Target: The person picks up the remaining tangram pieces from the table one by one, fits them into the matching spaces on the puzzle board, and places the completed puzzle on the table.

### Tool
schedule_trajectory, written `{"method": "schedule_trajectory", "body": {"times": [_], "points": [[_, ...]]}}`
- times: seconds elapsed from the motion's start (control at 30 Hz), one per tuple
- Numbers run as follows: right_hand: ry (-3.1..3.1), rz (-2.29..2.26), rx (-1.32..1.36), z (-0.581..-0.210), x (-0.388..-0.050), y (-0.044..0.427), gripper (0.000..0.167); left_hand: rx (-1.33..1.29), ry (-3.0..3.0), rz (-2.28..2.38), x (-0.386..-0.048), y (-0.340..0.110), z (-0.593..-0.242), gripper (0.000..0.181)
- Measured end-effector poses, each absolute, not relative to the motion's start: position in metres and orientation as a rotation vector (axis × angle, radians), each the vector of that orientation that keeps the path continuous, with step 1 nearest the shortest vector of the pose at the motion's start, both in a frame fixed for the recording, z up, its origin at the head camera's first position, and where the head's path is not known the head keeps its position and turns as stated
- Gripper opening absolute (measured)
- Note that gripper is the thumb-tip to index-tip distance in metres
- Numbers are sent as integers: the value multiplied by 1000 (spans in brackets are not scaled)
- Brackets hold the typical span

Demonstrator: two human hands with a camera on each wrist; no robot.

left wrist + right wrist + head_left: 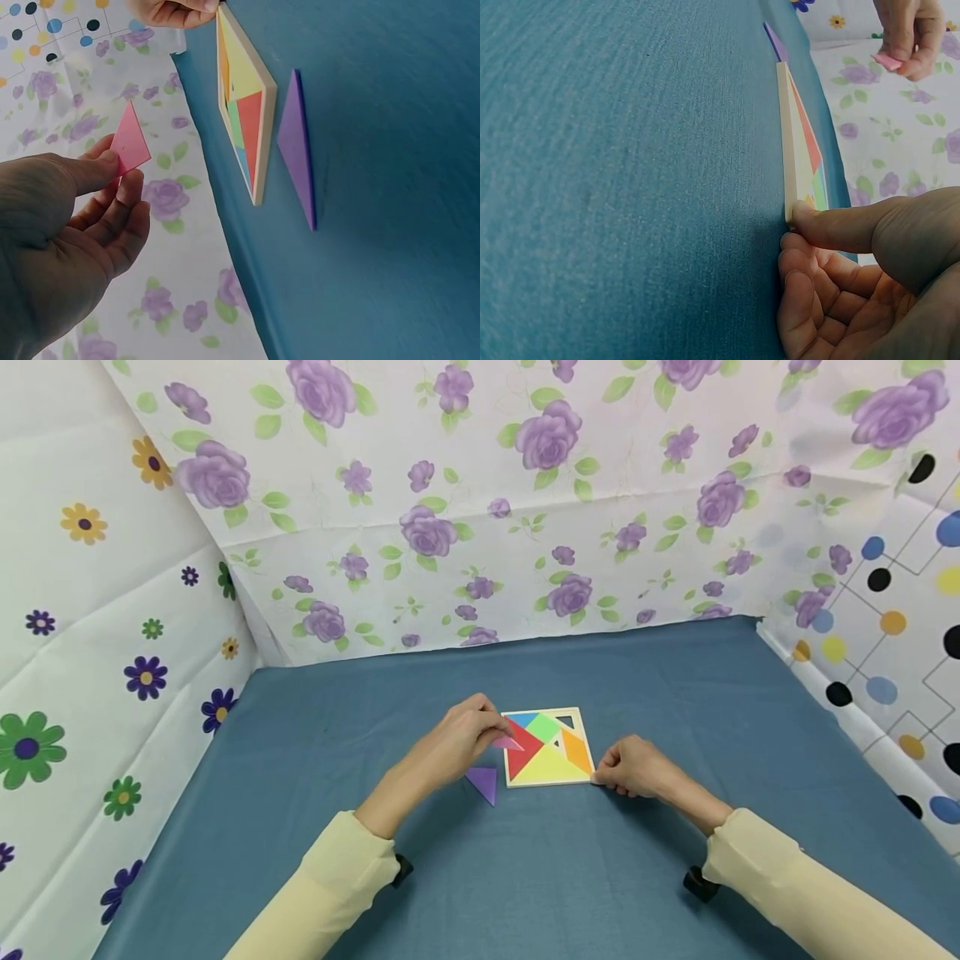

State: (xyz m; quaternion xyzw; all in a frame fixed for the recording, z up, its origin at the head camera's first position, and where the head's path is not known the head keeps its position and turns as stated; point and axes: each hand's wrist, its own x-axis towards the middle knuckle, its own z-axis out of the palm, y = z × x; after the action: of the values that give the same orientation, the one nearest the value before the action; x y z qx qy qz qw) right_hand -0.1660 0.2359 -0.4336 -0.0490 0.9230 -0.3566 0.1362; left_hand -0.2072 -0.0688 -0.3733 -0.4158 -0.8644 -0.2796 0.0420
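Note:
My left hand (459, 742) pinches a pink tangram piece (131, 144) between thumb and fingers, raised over the left side of a wooden tangram tray (551, 783). In the tray lie a yellow piece (551, 765), a red piece (522, 748), a green one (543, 727), an orange one (576, 749) and a blue one (519, 719). Two dark gaps show among them, towards the upper right. With thumb and curled fingers, my right hand (637, 767) grips the tray's near right corner. A purple triangle (483, 783) lies on the cloth left of the tray.
A blue cloth (480, 877) covers the table. Behind it hangs a sheet with purple roses (427, 531); patterned sheets stand at the left and right sides. Dark wrist devices (701, 883) sit under both cream sleeves.

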Motion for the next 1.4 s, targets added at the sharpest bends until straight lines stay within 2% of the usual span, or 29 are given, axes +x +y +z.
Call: {"method": "schedule_trajectory", "body": {"times": [0.43,1.4], "points": [[2658,-1031,-130,-434,-166,237,25,-1309,-2701,-870,-218,-47,-372,13],[2656,-1023,-110,-434,-168,237,23,-1318,-2781,-868,-235,-17,-382,21]]}}
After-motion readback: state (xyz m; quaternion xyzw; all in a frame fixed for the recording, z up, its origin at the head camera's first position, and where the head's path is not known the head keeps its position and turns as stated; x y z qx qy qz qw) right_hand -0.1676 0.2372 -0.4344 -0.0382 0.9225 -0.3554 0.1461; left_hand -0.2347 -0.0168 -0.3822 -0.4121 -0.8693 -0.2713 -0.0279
